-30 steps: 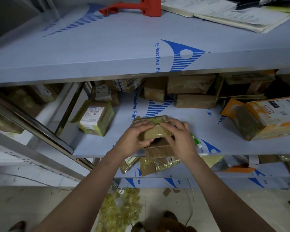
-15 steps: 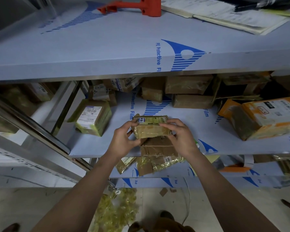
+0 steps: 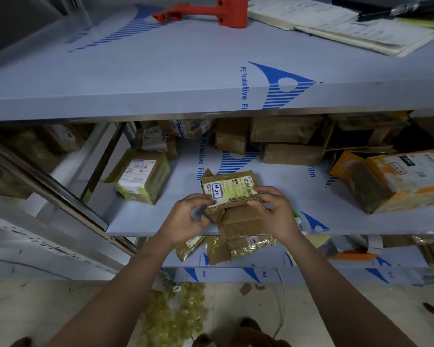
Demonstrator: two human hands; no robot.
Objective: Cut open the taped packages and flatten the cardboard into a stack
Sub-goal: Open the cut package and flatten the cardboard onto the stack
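Box: small labelled box (image 3: 229, 190), tipped up over the middle shelf (image 3: 286, 196), above flattened cardboard (image 3: 238, 221).
Left hand (image 3: 188, 217): fingers pinching its lower left corner.
Right hand (image 3: 273, 209): fingers curled round the right edge, likely steadying it for flattening.
Other parcels: taped package (image 3: 142, 177) waits left.

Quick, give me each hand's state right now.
Left hand: grip closed on the small cardboard package.
Right hand: grip closed on the same package's right edge.

Film-wrapped metal shelving (image 3: 161, 78), tiled floor (image 3: 48, 304)
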